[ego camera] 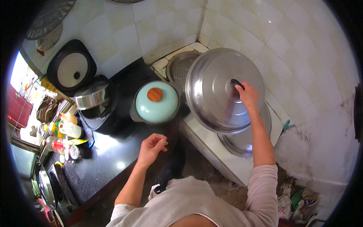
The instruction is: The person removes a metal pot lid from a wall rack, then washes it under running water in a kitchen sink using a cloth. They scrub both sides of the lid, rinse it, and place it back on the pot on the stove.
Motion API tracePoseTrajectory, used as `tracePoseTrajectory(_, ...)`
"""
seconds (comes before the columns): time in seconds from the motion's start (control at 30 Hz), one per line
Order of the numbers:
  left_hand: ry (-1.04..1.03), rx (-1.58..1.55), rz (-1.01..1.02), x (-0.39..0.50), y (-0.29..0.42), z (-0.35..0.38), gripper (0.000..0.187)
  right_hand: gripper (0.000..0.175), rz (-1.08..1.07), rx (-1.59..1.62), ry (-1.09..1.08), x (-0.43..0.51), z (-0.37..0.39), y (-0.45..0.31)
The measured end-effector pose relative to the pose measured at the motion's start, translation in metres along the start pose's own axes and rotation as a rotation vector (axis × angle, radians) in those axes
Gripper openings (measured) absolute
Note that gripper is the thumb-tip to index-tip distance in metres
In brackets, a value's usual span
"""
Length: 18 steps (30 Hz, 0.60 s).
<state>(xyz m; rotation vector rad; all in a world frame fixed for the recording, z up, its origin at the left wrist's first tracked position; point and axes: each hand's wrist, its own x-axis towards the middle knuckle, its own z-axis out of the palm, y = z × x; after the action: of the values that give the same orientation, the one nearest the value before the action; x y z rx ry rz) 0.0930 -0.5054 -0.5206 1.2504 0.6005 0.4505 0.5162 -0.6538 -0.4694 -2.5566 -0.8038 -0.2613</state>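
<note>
My right hand (248, 96) grips the black handle (237, 83) of a large domed metal lid (212, 73). The lid is tilted over a white-tiled ledge (210, 142) in the corner. Part of another round metal piece (238, 144) shows beneath it; the rest is hidden, so I cannot tell whether it is a pan or a lid. My left hand (153, 147) hovers before the counter edge, fingers loosely curled, nothing visible in it. Closest to it is a pot with a pale green lid (157, 110) and a round wooden knob (154, 94).
A round metal steamer-like vessel with a perforated bottom (183, 66) sits in the tiled corner. On the dark counter (107, 167) stand an open rice cooker (93, 99) and several bottles and jars (66, 130). Pans (46, 185) lean at the left. Bags (297, 201) lie on the floor at right.
</note>
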Motion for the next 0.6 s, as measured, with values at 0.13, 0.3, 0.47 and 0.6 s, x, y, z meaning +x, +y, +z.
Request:
tracePoseTrajectory(0.13,0.05,-0.082,0.11,0.059,0.063,-0.026,0.015,0.035,-0.023,-0.1,-0.17,0.101,0.066,-0.023)
tracePoseTrajectory(0.3,0.261,-0.009,0.18,0.12,0.098,-0.062,0.022,0.033,-0.146,-0.158,-0.238,0.194,0.16,-0.039)
tracePoseTrajectory(0.47,0.34,-0.003,0.144,0.167,0.092,-0.074,0.029,0.029,-0.093,-0.138,-0.425,0.242,0.234,-0.055)
tracePoseTrajectory(0.6,0.326,-0.019,0.137,0.197,0.082,-0.077,0.025,0.029,-0.067,-0.132,-0.465,0.262,0.275,-0.066)
